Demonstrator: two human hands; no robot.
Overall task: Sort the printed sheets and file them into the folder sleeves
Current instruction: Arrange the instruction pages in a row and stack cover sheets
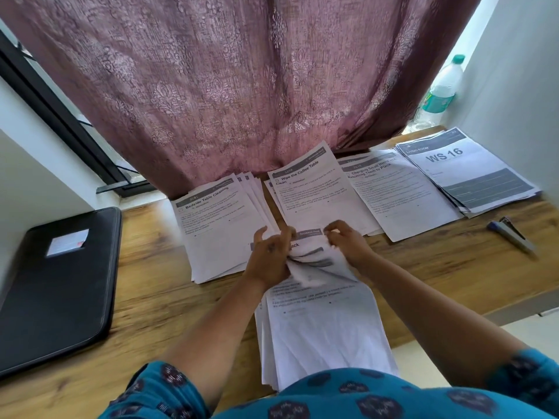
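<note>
A thick stack of printed sheets point(326, 328) lies in front of me on the wooden table point(145, 297), its near end hanging over the edge. My left hand point(269, 255) grips the lifted far ends of the top sheets, which curl upward. My right hand point(348, 241) pinches the same curled sheets from the right. Beyond them lie sorted piles: "Bedside Table Cleaning" point(217, 228), "Wipe the Coffee Table Clean" point(311, 189), "Charging Small Items" point(396, 195) and "WS 16" point(465, 173). The black folder point(57, 288) lies closed at the left.
A stapler point(511, 232) rests on the table at the right. A plastic water bottle point(443, 86) stands on the sill behind. A mauve curtain point(242, 86) hangs down to the table's back edge. White walls flank both sides.
</note>
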